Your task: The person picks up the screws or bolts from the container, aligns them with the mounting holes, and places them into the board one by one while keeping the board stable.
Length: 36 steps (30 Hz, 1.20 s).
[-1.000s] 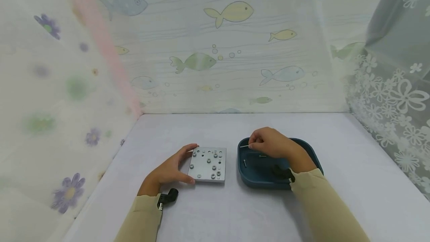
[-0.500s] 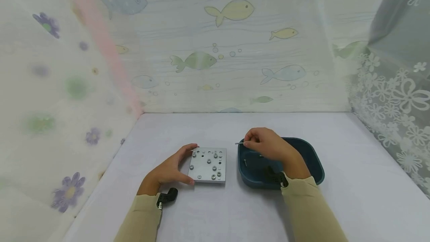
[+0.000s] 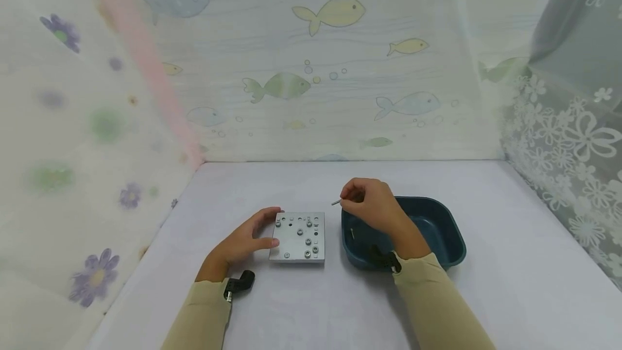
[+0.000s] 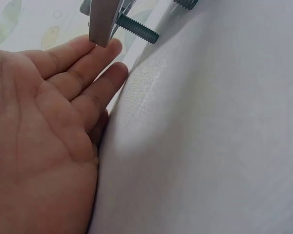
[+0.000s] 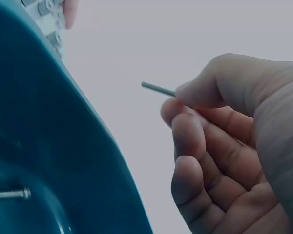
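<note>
My left hand point(image 3: 243, 242) grips the left side of a square silver metal plate point(image 3: 289, 236), its thumb on the left edge and its fingers at the far left corner. Socket-head screws stand in several of the plate's holes. In the left wrist view a threaded screw shank point(image 4: 139, 29) sticks out beneath the plate. My right hand point(image 3: 371, 204) pinches a thin metal pin point(image 5: 157, 88) between thumb and forefinger, above the tray's far left corner. One end of the pin points left toward the plate; the other is hidden in the fingers.
A dark blue tray point(image 3: 439, 231) stands right of the plate, partly under the right forearm. Inside it lies a small socket-head screw point(image 5: 13, 193). White cloth point(image 3: 291, 307) covers the table, and a fish-print curtain point(image 3: 272, 123) hangs behind it.
My right hand has carried the pin leftward, from inside the tray out past its left rim. My left thumb has shifted from the near left corner up the plate's left edge.
</note>
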Motion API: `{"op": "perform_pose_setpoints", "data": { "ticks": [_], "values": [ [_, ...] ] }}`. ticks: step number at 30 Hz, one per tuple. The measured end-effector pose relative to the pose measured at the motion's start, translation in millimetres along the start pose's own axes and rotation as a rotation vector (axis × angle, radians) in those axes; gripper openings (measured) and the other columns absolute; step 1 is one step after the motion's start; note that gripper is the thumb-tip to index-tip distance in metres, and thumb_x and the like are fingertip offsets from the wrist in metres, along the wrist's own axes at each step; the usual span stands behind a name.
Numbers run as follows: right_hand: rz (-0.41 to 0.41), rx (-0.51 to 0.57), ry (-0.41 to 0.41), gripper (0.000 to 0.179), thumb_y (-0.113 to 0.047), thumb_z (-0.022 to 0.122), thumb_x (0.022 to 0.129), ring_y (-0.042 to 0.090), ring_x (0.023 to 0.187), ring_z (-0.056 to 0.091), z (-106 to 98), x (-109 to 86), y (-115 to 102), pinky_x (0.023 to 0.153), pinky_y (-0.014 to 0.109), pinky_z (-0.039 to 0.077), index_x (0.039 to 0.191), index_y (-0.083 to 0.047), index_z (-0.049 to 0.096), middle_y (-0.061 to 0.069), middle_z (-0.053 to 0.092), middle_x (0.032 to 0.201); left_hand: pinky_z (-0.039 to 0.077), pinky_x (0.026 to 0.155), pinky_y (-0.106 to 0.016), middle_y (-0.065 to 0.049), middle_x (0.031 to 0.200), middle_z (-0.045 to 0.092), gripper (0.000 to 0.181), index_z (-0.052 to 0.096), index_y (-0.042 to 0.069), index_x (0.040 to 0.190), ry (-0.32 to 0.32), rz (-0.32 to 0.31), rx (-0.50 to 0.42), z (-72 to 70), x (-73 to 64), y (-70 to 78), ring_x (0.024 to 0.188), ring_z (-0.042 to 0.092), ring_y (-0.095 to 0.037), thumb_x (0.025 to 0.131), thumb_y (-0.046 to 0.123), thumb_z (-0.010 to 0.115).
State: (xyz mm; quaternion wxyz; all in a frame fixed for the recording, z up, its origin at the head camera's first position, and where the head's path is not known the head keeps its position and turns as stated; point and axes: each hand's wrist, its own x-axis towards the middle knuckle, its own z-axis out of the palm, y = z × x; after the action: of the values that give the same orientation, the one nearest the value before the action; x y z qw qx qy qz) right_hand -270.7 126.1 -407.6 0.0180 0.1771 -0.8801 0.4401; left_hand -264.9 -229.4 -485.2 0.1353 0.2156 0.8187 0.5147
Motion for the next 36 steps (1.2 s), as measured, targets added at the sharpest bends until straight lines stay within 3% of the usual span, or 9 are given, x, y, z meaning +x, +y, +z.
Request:
{"op": "perform_pose_setpoints", "data": {
  "ticks": [10, 19, 31, 36],
  "values": [
    [0.003, -0.008, -0.051, 0.006, -0.021, 0.076, 0.090, 0.016, 0.081, 0.066, 7, 0.5, -7, 0.074, 0.034, 0.055, 0.095, -0.019, 0.074, -0.007, 0.073, 0.086, 0.018, 0.127, -0.059, -0.006, 0.160, 0.046, 0.076, 0.039, 0.012, 0.158, 0.014, -0.024, -0.039, -1.5, 1.9, 2.9, 0.154, 0.034, -0.031, 0.094, 0.029, 0.076],
    [-0.024, -0.066, -0.138, 0.013, -0.023, 0.074, 0.095, 0.011, 0.084, 0.066, 19, 4.4, -18, 0.076, 0.031, 0.056, 0.107, -0.019, 0.080, -0.013, 0.074, 0.092, 0.021, 0.126, -0.057, -0.003, 0.158, 0.049, 0.064, 0.044, 0.015, 0.157, 0.049, -0.037, -0.065, -3.0, 3.3, 3.5, 0.152, 0.038, -0.028, 0.100, 0.031, 0.068],
    [-0.088, -0.095, -0.114, 0.007, -0.025, 0.078, 0.094, 0.011, 0.085, 0.062, 56, 8.5, -42, 0.068, 0.031, 0.054, 0.100, -0.025, 0.081, -0.012, 0.069, 0.096, 0.028, 0.125, -0.053, 0.005, 0.156, 0.051, 0.057, 0.046, 0.024, 0.155, 0.094, -0.107, -0.010, 4.9, 0.8, -4.1, 0.150, 0.042, -0.020, 0.103, 0.039, 0.064],
    [-0.020, -0.047, -0.045, 0.005, -0.029, 0.079, 0.093, 0.016, 0.104, 0.064, 80, 15.0, -52, 0.086, 0.039, 0.056, 0.096, -0.028, 0.082, -0.007, 0.069, 0.109, 0.029, 0.124, -0.054, 0.002, 0.156, 0.051, 0.057, 0.046, 0.021, 0.155, 0.087, -0.076, -0.021, 3.0, 0.0, -5.3, 0.148, 0.044, -0.023, 0.103, 0.036, 0.064]
  ]
}}
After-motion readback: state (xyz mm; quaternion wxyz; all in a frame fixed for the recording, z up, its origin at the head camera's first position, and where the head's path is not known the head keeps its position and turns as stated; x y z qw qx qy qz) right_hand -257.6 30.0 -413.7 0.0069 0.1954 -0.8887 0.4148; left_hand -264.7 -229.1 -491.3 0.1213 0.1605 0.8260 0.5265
